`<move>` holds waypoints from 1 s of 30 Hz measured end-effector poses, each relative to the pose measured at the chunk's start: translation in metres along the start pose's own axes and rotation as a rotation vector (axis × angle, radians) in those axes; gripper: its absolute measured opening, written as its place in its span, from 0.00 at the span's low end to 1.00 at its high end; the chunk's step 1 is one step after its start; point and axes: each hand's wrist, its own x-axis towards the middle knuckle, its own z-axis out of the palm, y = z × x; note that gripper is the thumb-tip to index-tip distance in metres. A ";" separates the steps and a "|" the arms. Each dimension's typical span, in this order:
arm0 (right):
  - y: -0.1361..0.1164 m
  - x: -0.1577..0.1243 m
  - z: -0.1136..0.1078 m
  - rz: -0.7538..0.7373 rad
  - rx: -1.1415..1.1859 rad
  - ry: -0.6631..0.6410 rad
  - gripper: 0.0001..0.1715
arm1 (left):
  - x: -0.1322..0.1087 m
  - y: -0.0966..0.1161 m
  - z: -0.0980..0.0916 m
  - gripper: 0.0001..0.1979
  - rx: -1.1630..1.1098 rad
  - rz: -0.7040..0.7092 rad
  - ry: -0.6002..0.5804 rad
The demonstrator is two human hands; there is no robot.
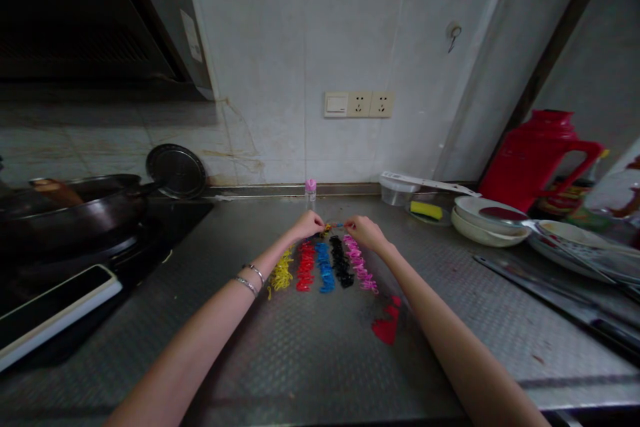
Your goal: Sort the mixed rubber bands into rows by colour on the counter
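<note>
Left hand (307,225): mine, at the far end of the rows, fingertips drawn close together beside the mixed loops; I could not tell whether that grip was closed on one.
Right hand (367,232): mine, facing the left across a small gap, by the far end of the pink row; fingertips bunched narrow, their hold too small to make out.
Mixed loops (327,229): a small cluster of several colours, lying between my two hands.
Yellow loops (281,271): leftmost row, partly behind my left forearm.
Red loops (305,267): second row, next to the yellow.
Blue loops (326,268): middle row.
Black loops (342,263): fourth row, slanting.
Pink loops (361,263): rightmost row, slanting likewise.
Counter (310,360): grey, textured; it carried all five rows.
Bottle (311,191): clear, pink-capped, upright beyond my left hand.
Red patch (387,327): on the surface, near my right forearm.
Sponge (426,211): yellow, right of my hands, near a clear tub (397,195).
Thermos (527,157): red, far right, behind the bowls (483,236).
</note>
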 end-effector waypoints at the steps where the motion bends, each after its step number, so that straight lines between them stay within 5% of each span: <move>1: 0.000 0.000 0.000 -0.001 0.000 -0.004 0.17 | 0.000 -0.001 -0.001 0.13 -0.023 -0.015 0.007; 13: -0.015 -0.003 0.000 -0.074 0.003 -0.010 0.17 | -0.017 -0.001 -0.032 0.13 -0.270 -0.066 0.059; 23: -0.023 -0.005 0.004 -0.115 -0.014 -0.028 0.17 | -0.080 -0.046 -0.071 0.16 -0.206 -0.217 0.021; 30: -0.031 -0.008 0.003 -0.125 0.027 -0.033 0.17 | -0.093 -0.057 -0.079 0.14 -0.246 -0.223 0.008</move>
